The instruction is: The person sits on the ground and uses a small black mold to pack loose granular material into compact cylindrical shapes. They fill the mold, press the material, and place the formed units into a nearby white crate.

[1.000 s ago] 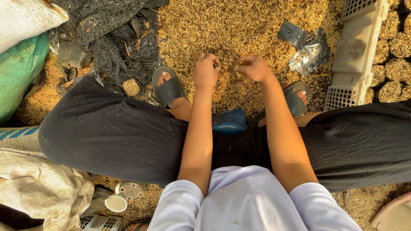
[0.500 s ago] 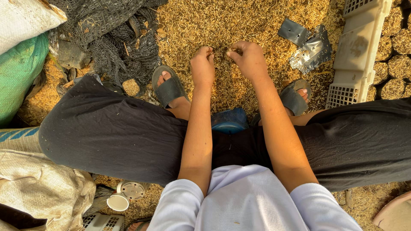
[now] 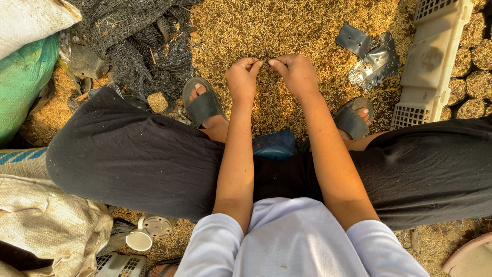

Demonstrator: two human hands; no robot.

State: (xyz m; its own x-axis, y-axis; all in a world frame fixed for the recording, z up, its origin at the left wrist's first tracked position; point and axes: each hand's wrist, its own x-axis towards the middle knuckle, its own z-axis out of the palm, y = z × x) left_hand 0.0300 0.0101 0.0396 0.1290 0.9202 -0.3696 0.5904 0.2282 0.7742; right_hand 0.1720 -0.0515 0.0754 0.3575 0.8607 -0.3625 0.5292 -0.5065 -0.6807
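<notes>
My left hand point(image 3: 243, 77) and my right hand point(image 3: 296, 72) reach down between my knees over a bed of golden husk point(image 3: 287, 25) on the ground. Both hands are curled, with thumbs and fingertips pinched. Their tips nearly meet over the husk. What they pinch is too small to make out and looks like husk. My feet in dark grey sandals point(image 3: 204, 105) point(image 3: 352, 119) rest on either side of the hands. A blue stool point(image 3: 274, 145) shows between my legs.
Dark netting point(image 3: 138, 46) lies at the upper left beside a green sack point(image 3: 23, 82) and a white sack point(image 3: 31, 18). A crumpled foil wrapper point(image 3: 371, 56) and a white plastic crate point(image 3: 435, 56) lie to the right. A woven sack point(image 3: 46, 220) and a white cup point(image 3: 139, 239) sit at the lower left.
Both hands have moved a little farther from my body over the husk and drawn closer together, so their fingertips now nearly touch.
</notes>
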